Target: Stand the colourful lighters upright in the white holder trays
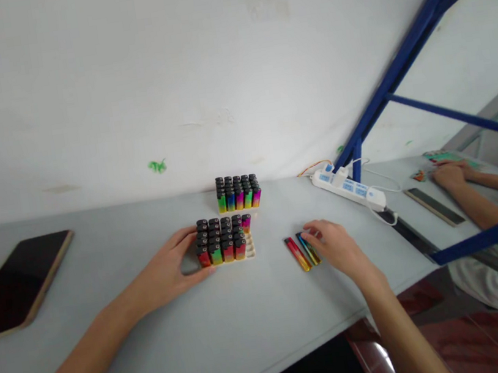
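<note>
My left hand (169, 275) is wrapped round the left end of a white tray (251, 249) of upright lighters (220, 246), thumb at the front and fingers behind. The lighters have black tops and red, green or purple bodies. Along the tray's right side several slots show without lighters. To the right, two lighters lie flat on the table: a red and yellow lighter (298, 255) and a blue and yellow lighter (310, 249). My right hand (328, 243) has its bent fingers closed at the top of the blue and yellow lighter.
A second block of upright lighters (238, 195) stands behind, near the wall. On the left lies a dark tablet (21, 277). A white power strip (349, 188) with cables sits by a blue metal frame (384, 93). Beyond it are another person's hands (453, 173).
</note>
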The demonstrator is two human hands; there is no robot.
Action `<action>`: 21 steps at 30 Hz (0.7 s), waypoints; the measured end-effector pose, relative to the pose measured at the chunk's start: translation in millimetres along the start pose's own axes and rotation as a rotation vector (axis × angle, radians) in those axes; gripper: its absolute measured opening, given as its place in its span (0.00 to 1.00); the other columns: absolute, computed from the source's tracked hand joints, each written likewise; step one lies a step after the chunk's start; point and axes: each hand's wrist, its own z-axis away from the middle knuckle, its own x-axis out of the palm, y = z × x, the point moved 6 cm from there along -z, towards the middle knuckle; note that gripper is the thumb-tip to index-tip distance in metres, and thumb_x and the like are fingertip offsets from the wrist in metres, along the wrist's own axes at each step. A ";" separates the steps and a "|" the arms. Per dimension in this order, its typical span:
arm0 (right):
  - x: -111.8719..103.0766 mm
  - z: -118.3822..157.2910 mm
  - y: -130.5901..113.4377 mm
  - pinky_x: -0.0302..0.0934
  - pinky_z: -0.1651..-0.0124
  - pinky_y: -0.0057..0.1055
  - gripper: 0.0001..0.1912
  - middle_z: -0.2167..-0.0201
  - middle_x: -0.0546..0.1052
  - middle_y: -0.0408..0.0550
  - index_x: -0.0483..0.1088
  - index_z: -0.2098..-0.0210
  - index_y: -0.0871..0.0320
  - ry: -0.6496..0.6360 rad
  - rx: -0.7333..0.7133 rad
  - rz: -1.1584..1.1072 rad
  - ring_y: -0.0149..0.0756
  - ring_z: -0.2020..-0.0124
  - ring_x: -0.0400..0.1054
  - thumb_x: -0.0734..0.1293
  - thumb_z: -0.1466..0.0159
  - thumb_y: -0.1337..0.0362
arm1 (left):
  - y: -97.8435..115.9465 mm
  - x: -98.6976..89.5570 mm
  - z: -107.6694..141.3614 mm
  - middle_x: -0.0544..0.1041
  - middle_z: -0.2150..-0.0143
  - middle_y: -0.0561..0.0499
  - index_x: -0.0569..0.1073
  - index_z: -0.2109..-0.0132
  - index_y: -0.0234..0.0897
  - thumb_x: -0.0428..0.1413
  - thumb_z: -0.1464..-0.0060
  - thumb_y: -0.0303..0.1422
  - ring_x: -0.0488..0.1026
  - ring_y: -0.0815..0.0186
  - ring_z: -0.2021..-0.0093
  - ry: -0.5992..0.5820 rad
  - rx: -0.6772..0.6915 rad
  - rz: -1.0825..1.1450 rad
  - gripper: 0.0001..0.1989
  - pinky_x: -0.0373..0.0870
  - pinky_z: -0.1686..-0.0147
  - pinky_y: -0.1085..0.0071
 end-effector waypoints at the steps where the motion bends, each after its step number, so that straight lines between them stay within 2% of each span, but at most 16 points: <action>1: -1.1 0.3 0.5 0.79 0.45 0.46 0.09 0.51 0.94 0.57 0.90 0.44 0.52 -0.008 -0.003 0.003 0.54 0.51 0.89 0.76 0.19 0.60 | -0.4 0.3 0.4 0.83 0.16 0.37 0.84 0.25 0.45 0.68 0.30 0.72 0.82 0.33 0.18 -0.001 -0.004 -0.002 0.45 0.76 0.12 0.39; 6: 6.3 -1.0 13.2 0.77 0.46 0.47 0.12 0.54 0.92 0.58 0.88 0.41 0.55 -0.039 0.039 0.019 0.55 0.54 0.87 0.75 0.21 0.62 | 0.3 0.6 2.4 0.82 0.15 0.36 0.83 0.23 0.43 0.68 0.30 0.72 0.81 0.33 0.16 -0.012 -0.023 -0.015 0.46 0.75 0.11 0.40; 9: 5.2 -20.0 9.9 0.76 0.45 0.46 0.07 0.55 0.90 0.59 0.85 0.48 0.53 -0.015 -0.003 -0.034 0.55 0.53 0.85 0.73 0.21 0.62 | 2.4 -1.2 2.7 0.82 0.15 0.36 0.84 0.24 0.44 0.69 0.30 0.70 0.81 0.33 0.16 -0.017 -0.025 -0.012 0.44 0.75 0.11 0.40; 12: -1.9 -48.2 -15.9 0.74 0.51 0.43 0.06 0.59 0.87 0.54 0.79 0.50 0.51 0.017 -0.066 -0.212 0.51 0.59 0.82 0.70 0.19 0.58 | 4.7 -2.8 3.8 0.82 0.16 0.36 0.84 0.25 0.44 0.70 0.29 0.67 0.81 0.34 0.16 -0.026 -0.021 -0.017 0.41 0.76 0.11 0.39; 15: -3.5 -71.9 -60.2 0.70 0.57 0.39 0.16 0.61 0.86 0.46 0.74 0.40 0.49 0.018 -0.145 -0.479 0.44 0.67 0.76 0.67 0.15 0.46 | 6.1 -3.5 6.2 0.81 0.15 0.34 0.83 0.24 0.42 0.71 0.28 0.64 0.81 0.34 0.17 -0.031 -0.026 -0.030 0.40 0.77 0.12 0.39; 17: 2.8 -81.7 -87.5 0.66 0.60 0.37 0.22 0.65 0.83 0.41 0.73 0.39 0.48 0.025 -0.169 -0.598 0.42 0.69 0.71 0.66 0.16 0.37 | 6.7 -4.0 8.0 0.81 0.15 0.34 0.83 0.24 0.41 0.72 0.29 0.63 0.82 0.35 0.17 -0.026 -0.041 -0.036 0.41 0.78 0.13 0.40; 19: 14.3 -86.2 -104.7 0.61 0.62 0.36 0.28 0.71 0.76 0.38 0.73 0.48 0.48 0.052 -0.162 -0.648 0.41 0.70 0.67 0.66 0.19 0.30 | 7.4 -4.2 9.5 0.82 0.16 0.34 0.83 0.24 0.41 0.73 0.29 0.63 0.82 0.35 0.18 -0.026 -0.056 -0.040 0.41 0.78 0.13 0.40; 21: 28.2 -85.6 -111.2 0.57 0.63 0.36 0.34 0.75 0.70 0.38 0.69 0.62 0.47 0.071 -0.150 -0.651 0.39 0.70 0.64 0.65 0.22 0.24 | 8.2 -4.6 10.8 0.82 0.16 0.34 0.83 0.24 0.40 0.73 0.29 0.62 0.82 0.36 0.18 -0.027 -0.062 -0.040 0.40 0.78 0.13 0.41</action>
